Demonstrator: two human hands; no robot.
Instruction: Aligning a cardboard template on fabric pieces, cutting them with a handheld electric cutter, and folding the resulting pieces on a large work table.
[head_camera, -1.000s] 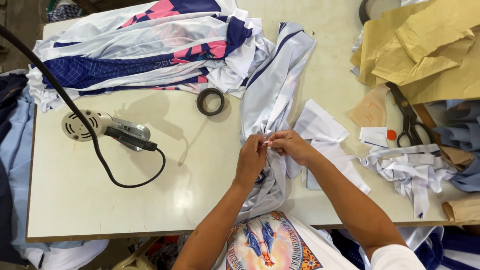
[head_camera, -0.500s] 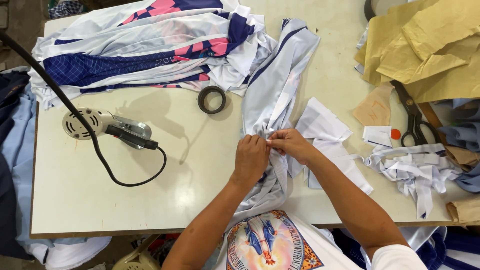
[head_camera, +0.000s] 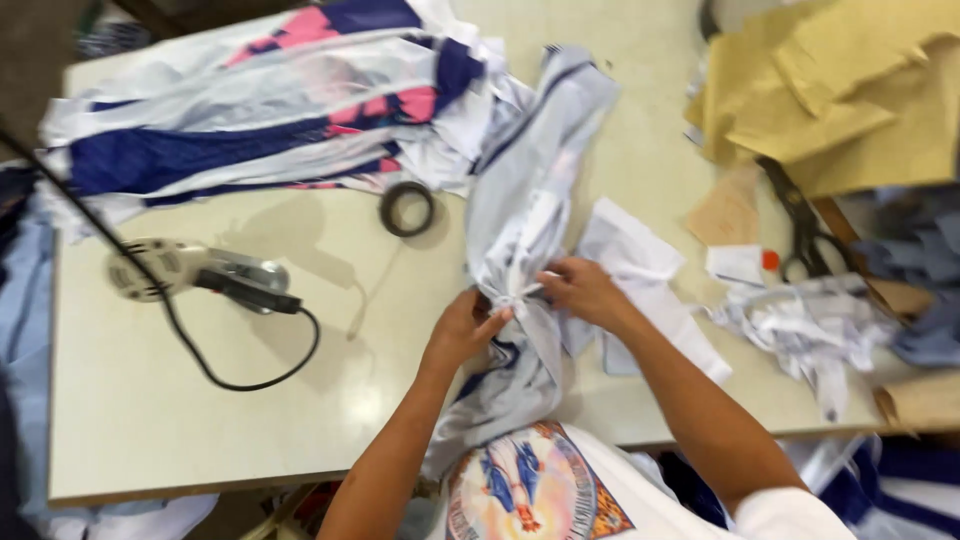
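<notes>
Our left hand (head_camera: 462, 328) and right hand (head_camera: 583, 291) pinch closed on the gathered pale fabric bundle (head_camera: 530, 230); it looks soft, light, best gripped at its cinched middle.

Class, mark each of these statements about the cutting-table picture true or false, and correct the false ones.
1. Both hands, left hand and right hand, pinch the pale fabric bundle. True.
2. The tape roll lies on the table. True.
3. The scissors are in the right hand. False: they lie at the right of the table, near the yellow paper.
4. The corded cutting tool sits right of the hands. False: it lies to their left.
</notes>
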